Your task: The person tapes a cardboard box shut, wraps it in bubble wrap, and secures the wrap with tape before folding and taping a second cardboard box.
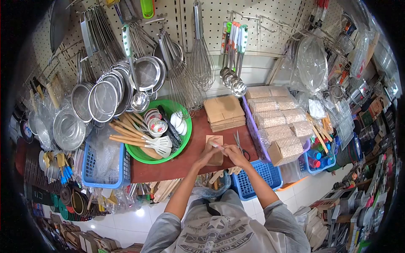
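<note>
My left hand (206, 154) is closed around a small, narrow pale pink-and-white item (216, 145), too small to name. My right hand (235, 154) meets it from the other side, fingers pinched at the item's right end. Below the hands a brown cardboard piece (217, 159) lies on the reddish-brown table (192, 154). Scissors (241, 144) rest just right of my right hand. Behind them stands a stack of folded brown cardboard (224, 111).
A green basin (185, 137) holds wooden-handled spatulas and bowls. At the right, a purple basket (253, 135) carries bubble-wrapped boxes (276, 116). Blue baskets (107, 179) flank the table. Overhead hang strainers (103, 101), whisks (198, 59) and ladles (238, 87).
</note>
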Demonstrator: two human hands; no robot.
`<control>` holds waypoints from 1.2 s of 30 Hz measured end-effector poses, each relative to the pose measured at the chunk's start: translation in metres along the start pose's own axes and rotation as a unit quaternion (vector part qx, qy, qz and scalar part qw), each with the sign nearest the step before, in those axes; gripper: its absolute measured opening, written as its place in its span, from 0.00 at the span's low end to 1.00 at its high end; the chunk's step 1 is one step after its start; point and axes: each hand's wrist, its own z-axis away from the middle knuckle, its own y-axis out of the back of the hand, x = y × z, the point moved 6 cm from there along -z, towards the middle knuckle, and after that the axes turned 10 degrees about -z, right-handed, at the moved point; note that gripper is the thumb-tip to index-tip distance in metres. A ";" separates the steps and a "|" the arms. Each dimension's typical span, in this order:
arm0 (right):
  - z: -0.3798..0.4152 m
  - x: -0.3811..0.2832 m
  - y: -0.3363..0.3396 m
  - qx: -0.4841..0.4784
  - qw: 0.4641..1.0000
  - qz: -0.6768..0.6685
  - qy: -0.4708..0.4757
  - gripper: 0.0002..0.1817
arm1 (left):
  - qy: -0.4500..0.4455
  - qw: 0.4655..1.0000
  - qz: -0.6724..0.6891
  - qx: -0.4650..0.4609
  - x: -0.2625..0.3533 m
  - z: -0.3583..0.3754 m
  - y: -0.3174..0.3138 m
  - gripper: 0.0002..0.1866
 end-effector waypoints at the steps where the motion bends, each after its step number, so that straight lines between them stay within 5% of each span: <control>1: -0.002 0.001 0.000 -0.009 1.000 -0.010 0.007 0.14 | -0.018 0.999 -0.029 0.010 0.005 0.002 0.000 0.32; 5: -0.005 -0.011 -0.003 -0.047 0.997 -0.038 0.056 0.13 | -0.016 1.000 0.003 0.007 0.019 0.006 0.003 0.32; 9: -0.004 -0.020 -0.007 -0.065 0.990 -0.088 0.088 0.14 | 0.022 0.979 0.200 -0.035 -0.011 -0.006 0.005 0.35; 14: -0.011 0.019 0.003 -0.032 0.997 -0.062 0.037 0.13 | -0.051 0.998 -0.048 0.001 0.007 0.003 0.007 0.33; 17: -0.006 -0.013 -0.002 -0.039 0.997 -0.035 0.050 0.14 | -0.033 0.998 -0.052 0.031 0.004 0.001 0.008 0.32; 23: -0.007 -0.012 -0.003 -0.054 0.996 -0.047 0.048 0.16 | 0.037 0.982 0.167 -0.080 -0.009 -0.003 0.001 0.34; 29: -0.012 0.016 0.004 -0.030 0.998 -0.057 -0.020 0.19 | -0.049 0.989 -0.132 0.053 -0.010 -0.005 0.004 0.36; 36: -0.007 0.005 -0.004 -0.023 0.999 -0.038 0.007 0.19 | -0.015 0.999 -0.038 -0.013 -0.017 -0.004 0.004 0.28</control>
